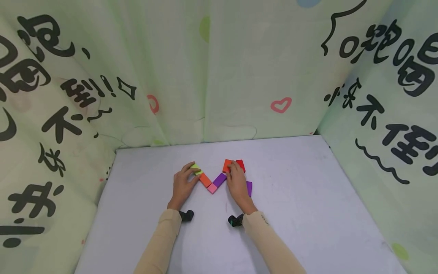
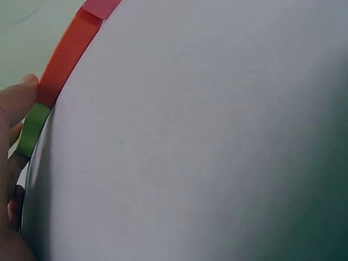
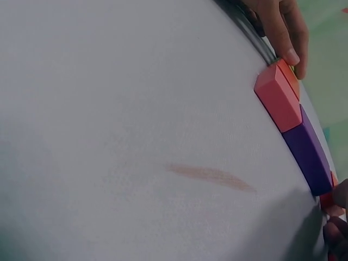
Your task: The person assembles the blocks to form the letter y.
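Note:
My left hand (image 1: pixel 183 185) pinches a yellow-green block (image 1: pixel 195 167) at the upper left end of a V-shaped row. In the left wrist view its thumb lies where the green block (image 2: pixel 33 129) meets an orange block (image 2: pixel 70 57). The row runs on through the orange block (image 1: pixel 205 180), a pink block (image 1: pixel 212 188) and a purple block (image 1: pixel 219 180). My right hand (image 1: pixel 238 186) is at the purple block's upper end. In the right wrist view its thumb and a finger are about a red block (image 3: pixel 327 203), largely hidden.
Beyond the right fingertips lie another orange block (image 1: pixel 226 165) and a red block (image 1: pixel 241 165). A second purple block (image 1: pixel 249 188) sits beside the right hand, partly covered. The white table (image 1: pixel 301 213) is bordered by printed curtains (image 1: pixel 239 68) at the back and sides.

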A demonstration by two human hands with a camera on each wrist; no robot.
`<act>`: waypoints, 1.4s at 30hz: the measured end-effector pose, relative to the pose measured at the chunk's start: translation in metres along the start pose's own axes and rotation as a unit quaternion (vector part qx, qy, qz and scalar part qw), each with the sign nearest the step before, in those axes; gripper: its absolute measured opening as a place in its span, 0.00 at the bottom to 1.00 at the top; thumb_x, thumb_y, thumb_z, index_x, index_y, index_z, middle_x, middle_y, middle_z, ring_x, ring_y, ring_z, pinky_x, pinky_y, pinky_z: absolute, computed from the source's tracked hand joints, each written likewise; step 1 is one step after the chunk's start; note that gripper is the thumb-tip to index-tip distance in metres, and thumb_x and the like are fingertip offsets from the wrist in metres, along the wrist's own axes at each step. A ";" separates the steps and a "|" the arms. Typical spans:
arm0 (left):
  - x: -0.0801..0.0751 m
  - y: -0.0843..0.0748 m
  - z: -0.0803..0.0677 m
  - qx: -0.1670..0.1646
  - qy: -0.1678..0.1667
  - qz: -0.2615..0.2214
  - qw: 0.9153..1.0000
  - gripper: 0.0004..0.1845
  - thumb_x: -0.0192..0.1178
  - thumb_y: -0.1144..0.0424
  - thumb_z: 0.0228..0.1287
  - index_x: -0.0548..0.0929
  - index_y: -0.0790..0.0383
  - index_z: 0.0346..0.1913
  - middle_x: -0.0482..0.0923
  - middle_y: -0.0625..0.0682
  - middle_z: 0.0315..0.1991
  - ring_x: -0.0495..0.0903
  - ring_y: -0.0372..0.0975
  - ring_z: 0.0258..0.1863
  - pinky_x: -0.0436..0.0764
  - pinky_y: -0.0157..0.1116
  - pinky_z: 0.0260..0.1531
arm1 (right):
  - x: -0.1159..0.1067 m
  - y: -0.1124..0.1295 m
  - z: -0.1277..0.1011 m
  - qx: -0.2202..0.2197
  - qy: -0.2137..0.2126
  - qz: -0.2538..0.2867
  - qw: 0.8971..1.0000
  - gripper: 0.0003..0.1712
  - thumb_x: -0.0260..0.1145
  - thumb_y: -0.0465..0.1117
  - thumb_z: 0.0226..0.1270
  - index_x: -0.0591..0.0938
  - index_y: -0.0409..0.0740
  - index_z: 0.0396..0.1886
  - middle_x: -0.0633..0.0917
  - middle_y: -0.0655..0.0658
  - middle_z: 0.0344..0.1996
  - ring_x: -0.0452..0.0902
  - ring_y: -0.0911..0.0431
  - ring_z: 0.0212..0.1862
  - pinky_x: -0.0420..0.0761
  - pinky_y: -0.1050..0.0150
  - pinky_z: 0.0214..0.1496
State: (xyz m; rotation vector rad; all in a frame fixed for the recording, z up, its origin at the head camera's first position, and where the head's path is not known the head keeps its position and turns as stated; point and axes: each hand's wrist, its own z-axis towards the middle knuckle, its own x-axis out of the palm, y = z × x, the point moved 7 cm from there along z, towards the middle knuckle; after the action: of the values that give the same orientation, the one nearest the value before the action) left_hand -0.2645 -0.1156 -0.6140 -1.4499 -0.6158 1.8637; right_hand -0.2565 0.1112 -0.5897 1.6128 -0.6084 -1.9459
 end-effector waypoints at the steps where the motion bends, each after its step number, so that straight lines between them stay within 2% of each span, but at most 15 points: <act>1: 0.000 0.000 0.000 0.001 0.000 0.000 1.000 0.12 0.71 0.55 0.68 0.90 0.51 0.52 0.78 0.50 0.71 0.76 0.47 0.72 0.66 0.57 0.68 | -0.001 0.000 0.000 0.000 0.001 -0.001 1.000 0.19 0.63 0.35 0.78 0.79 0.32 0.63 0.73 0.33 0.74 0.70 0.39 0.76 0.72 0.46 0.75; 4: 0.001 0.000 0.000 -0.001 0.001 0.001 1.000 0.12 0.72 0.55 0.67 0.90 0.52 0.51 0.78 0.51 0.71 0.76 0.47 0.72 0.66 0.56 0.68 | -0.003 0.000 0.003 -0.007 0.007 -0.008 1.000 0.16 0.64 0.34 0.77 0.80 0.32 0.59 0.73 0.32 0.74 0.72 0.38 0.74 0.75 0.47 0.73; 7: 0.001 0.000 -0.001 -0.004 0.002 0.002 1.000 0.12 0.72 0.56 0.67 0.90 0.52 0.51 0.78 0.51 0.71 0.76 0.47 0.72 0.66 0.56 0.67 | -0.005 0.001 0.007 -0.025 0.012 -0.019 0.999 0.12 0.65 0.33 0.75 0.80 0.31 0.54 0.74 0.30 0.72 0.77 0.38 0.68 0.80 0.48 0.66; 10: 0.001 -0.002 -0.001 -0.001 0.001 0.000 1.000 0.12 0.72 0.56 0.67 0.90 0.52 0.52 0.77 0.51 0.71 0.76 0.47 0.72 0.66 0.57 0.68 | -0.008 0.000 0.013 -0.030 0.022 -0.021 0.999 0.13 0.66 0.32 0.74 0.79 0.32 0.54 0.80 0.30 0.64 0.82 0.42 0.55 0.82 0.51 0.55; 14: 0.000 -0.003 -0.002 -0.001 0.001 -0.002 1.000 0.12 0.72 0.56 0.67 0.90 0.52 0.51 0.78 0.51 0.71 0.76 0.48 0.72 0.66 0.57 0.68 | -0.007 -0.002 0.017 -0.017 0.045 -0.017 0.999 0.15 0.66 0.33 0.75 0.78 0.33 0.57 0.85 0.35 0.53 0.78 0.49 0.44 0.82 0.55 0.50; 23: -0.001 -0.001 -0.004 -0.006 -0.003 -0.004 1.000 0.12 0.72 0.57 0.67 0.90 0.52 0.51 0.78 0.52 0.70 0.76 0.49 0.72 0.66 0.59 0.67 | -0.005 -0.005 0.010 -0.015 0.036 0.002 0.999 0.09 0.66 0.35 0.75 0.79 0.36 0.50 0.80 0.34 0.65 0.79 0.50 0.44 0.82 0.56 0.48; 27: 0.001 0.000 -0.005 -0.010 0.004 -0.001 1.000 0.12 0.71 0.56 0.68 0.90 0.51 0.52 0.78 0.51 0.71 0.76 0.48 0.72 0.66 0.58 0.68 | -0.005 -0.006 0.006 -0.008 0.028 0.005 1.000 0.08 0.66 0.34 0.75 0.80 0.36 0.49 0.79 0.34 0.67 0.81 0.48 0.48 0.84 0.56 0.51; 32: 0.001 0.000 -0.004 0.000 -0.005 0.001 1.000 0.12 0.72 0.57 0.67 0.90 0.51 0.51 0.78 0.51 0.70 0.77 0.48 0.71 0.67 0.58 0.67 | -0.007 -0.005 0.005 -0.015 0.012 0.013 1.000 0.07 0.66 0.33 0.75 0.82 0.36 0.48 0.80 0.34 0.66 0.84 0.46 0.51 0.85 0.53 0.54; 42: -0.001 -0.003 0.000 0.001 0.002 0.000 1.000 0.12 0.71 0.57 0.68 0.90 0.51 0.52 0.77 0.51 0.71 0.75 0.48 0.72 0.66 0.58 0.68 | -0.011 -0.004 0.001 0.008 -0.002 0.026 1.000 0.07 0.67 0.33 0.74 0.82 0.36 0.47 0.78 0.37 0.59 0.81 0.48 0.48 0.84 0.55 0.51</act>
State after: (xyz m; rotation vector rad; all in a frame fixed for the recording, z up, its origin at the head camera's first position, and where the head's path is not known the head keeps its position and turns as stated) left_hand -0.2640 -0.1139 -0.6113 -1.4520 -0.6111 1.8606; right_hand -0.2566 0.1208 -0.5839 1.5879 -0.6628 -1.9121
